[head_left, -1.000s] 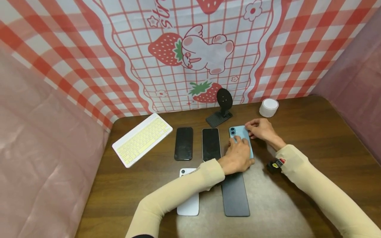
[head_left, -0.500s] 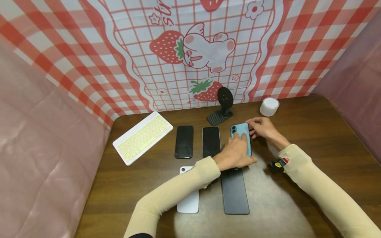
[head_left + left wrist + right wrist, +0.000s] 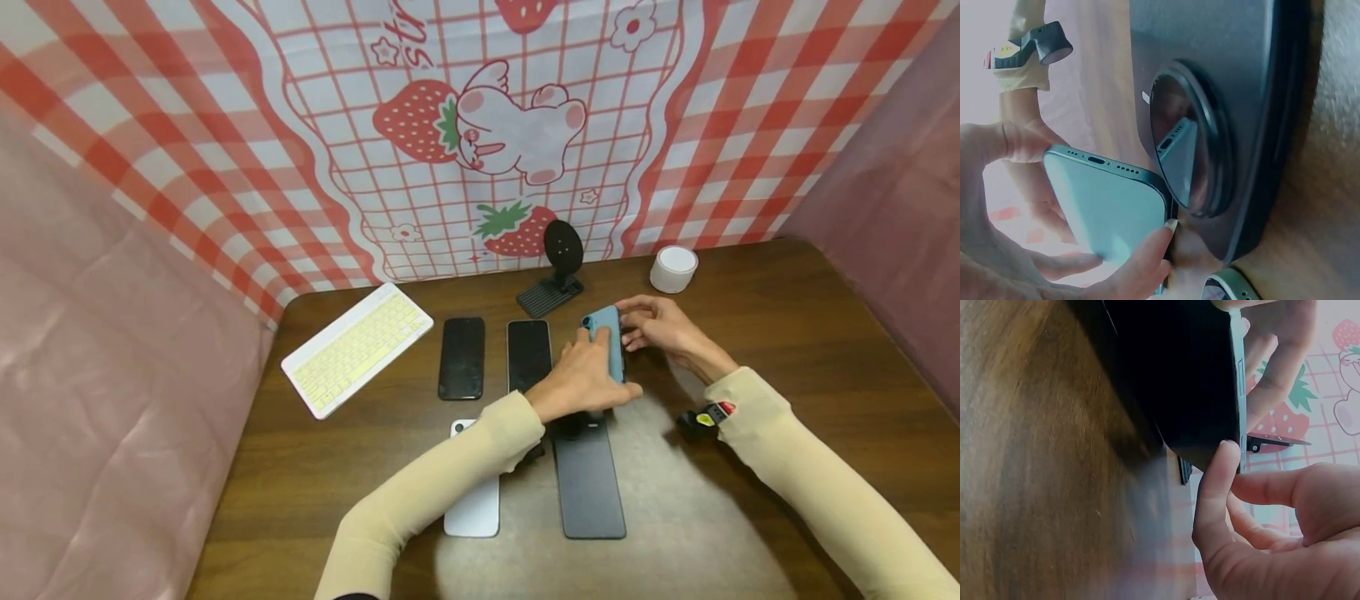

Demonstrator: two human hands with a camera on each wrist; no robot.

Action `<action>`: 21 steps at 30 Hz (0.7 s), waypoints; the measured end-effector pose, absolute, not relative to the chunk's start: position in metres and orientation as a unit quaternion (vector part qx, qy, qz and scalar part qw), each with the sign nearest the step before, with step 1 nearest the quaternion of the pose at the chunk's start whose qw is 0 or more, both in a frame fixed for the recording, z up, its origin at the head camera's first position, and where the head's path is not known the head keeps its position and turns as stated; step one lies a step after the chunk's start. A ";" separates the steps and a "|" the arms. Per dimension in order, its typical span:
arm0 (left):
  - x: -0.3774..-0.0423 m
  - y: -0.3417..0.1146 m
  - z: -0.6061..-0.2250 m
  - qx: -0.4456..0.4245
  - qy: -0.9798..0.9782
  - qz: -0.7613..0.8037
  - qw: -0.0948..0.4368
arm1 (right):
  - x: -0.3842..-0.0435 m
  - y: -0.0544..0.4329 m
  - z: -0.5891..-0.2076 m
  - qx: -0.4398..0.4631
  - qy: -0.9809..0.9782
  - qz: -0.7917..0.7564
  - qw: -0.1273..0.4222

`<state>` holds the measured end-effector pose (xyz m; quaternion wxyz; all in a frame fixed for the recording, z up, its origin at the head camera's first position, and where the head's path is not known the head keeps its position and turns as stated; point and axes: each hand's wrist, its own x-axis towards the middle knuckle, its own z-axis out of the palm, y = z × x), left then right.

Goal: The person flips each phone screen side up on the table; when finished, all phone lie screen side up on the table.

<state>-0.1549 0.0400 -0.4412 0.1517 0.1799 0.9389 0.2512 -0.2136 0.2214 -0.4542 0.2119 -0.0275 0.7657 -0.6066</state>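
Observation:
A light blue phone [image 3: 603,318] is tilted up with its right edge raised off the wooden table. My left hand [image 3: 581,375] grips it across the back; in the left wrist view the thumb is at one lower corner and the fingers curl at the other side of the phone [image 3: 1107,203]. My right hand [image 3: 660,323] pinches its upper right corner between thumb and finger, and the dark screen [image 3: 1172,369] faces the right wrist camera. Just below the left hand lies a dark grey phone [image 3: 590,483] with a big round camera [image 3: 1188,140].
To the left lie a black phone with a pale rim [image 3: 528,354], another black phone [image 3: 461,358] and a white phone [image 3: 480,508], partly under the left sleeve. Along the back are a white keyboard [image 3: 360,350], a black folding stand [image 3: 551,296] and a white cylinder [image 3: 672,271].
The blue phone has gone from lying nearly flat to tilted, its right edge rising. My left hand has shifted slightly left with it, while the right hand keeps hold of the corner.

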 end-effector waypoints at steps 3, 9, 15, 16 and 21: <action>-0.156 0.037 -0.443 0.178 0.933 0.273 0.153 | -0.212 0.221 -0.455 -0.036 0.754 -0.617 0.223; -0.159 0.035 -0.443 0.175 0.915 0.332 0.150 | -0.209 0.218 -0.459 -0.041 0.749 -0.619 0.234; -0.157 0.023 -0.442 0.182 0.894 0.387 0.137 | -0.207 0.215 -0.463 -0.023 0.758 -0.603 0.247; -0.157 0.021 -0.442 0.185 0.889 0.396 0.136 | -0.206 0.214 -0.463 -0.019 0.759 -0.602 0.247; -0.158 0.013 -0.443 0.180 0.868 0.439 0.151 | -0.206 0.213 -0.462 -0.005 0.772 -0.588 0.240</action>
